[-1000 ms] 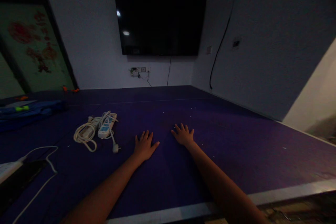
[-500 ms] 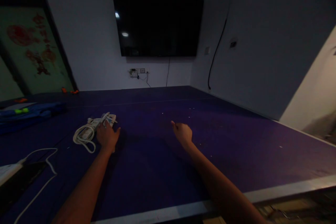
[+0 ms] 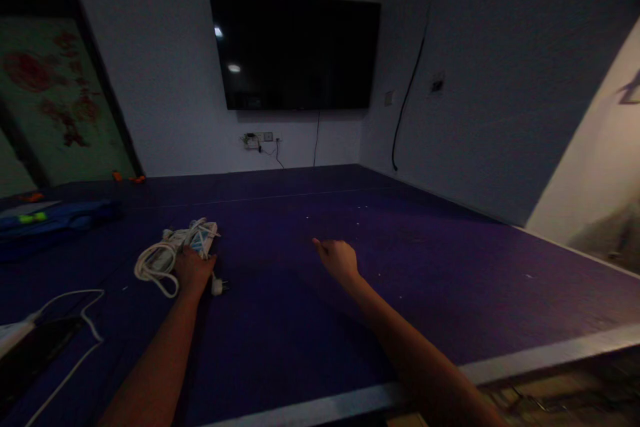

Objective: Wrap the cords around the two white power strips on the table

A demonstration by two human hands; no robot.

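Note:
On the left of the purple tabletop lies a white power strip (image 3: 206,237) with its pale cord (image 3: 150,271) looped around and over it. My left hand (image 3: 194,272) grips the near side of this bundle, its thumb to the right and its other fingers partly hidden. Just right of that wrist rests the cord's white plug (image 3: 218,286), prongs pointing right. My right hand (image 3: 338,259) is closed in a loose fist over the middle of the table, thumb side to the left, apart from the bundle. Nothing shows in it.
The purple table (image 3: 280,340) has a pale front edge. At lower left are a white charger-like block (image 3: 15,335), its cable (image 3: 93,320) and a dark flat object (image 3: 43,353). Blue cloth (image 3: 85,213) lies farther back. A large television (image 3: 300,50) hangs on the wall.
My left hand has drawn slightly back toward me and now grips the near side of the power strip bundle. The plug has come into sight. My right fist has shifted slightly left.

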